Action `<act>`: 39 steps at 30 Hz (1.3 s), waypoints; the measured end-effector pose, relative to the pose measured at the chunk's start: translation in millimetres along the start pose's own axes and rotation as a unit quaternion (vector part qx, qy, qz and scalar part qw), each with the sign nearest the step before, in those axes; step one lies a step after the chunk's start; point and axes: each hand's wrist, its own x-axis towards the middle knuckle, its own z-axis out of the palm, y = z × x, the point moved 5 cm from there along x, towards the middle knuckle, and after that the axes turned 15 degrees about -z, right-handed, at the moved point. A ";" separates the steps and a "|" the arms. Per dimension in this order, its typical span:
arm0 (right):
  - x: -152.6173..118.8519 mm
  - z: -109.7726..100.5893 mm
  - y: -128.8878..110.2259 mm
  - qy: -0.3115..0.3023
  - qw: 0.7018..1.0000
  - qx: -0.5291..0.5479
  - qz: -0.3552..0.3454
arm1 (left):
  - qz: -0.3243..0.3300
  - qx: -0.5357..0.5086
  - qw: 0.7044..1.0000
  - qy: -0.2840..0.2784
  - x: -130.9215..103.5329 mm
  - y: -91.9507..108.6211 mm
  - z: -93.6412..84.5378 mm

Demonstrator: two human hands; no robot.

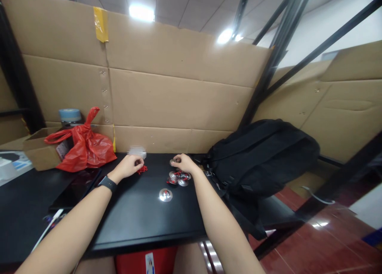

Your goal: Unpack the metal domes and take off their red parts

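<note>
My left hand [129,166], with a dark watch on the wrist, is curled at the back of the black table. Its thumb and finger pinch at a small heap of red cord [143,170]. My right hand [185,163] grips the edge of a small round metal disc [172,162] between thumb and fingers. Just below that hand lies a pile of shiny domed metal discs [182,182] with red cord among them. Nearer to me, a single domed disc [165,195] with a red bit at its centre rests flat on the table.
A clear plastic piece [137,151] lies behind my left hand. To the left are a red plastic bag [89,144], a cardboard box [44,150] and a dark flat device [74,190]. A black backpack [265,158] borders the right side. Cardboard panels [179,102] stand behind the table [134,222].
</note>
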 end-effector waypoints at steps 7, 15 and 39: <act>-11.5 -0.9 -18.3 -0.186 0.978 0.087 -0.045 | 0.017 0.004 1.000 0.004 -1.2 2.4 -0.5; 3.1 5.7 -60.0 -0.046 0.980 0.116 -0.153 | 0.025 -0.007 0.999 -0.040 -5.2 22.7 9.5; 10.3 15.1 -51.2 0.134 0.925 0.353 -0.049 | -0.020 -0.017 0.997 0.069 -0.9 16.7 0.3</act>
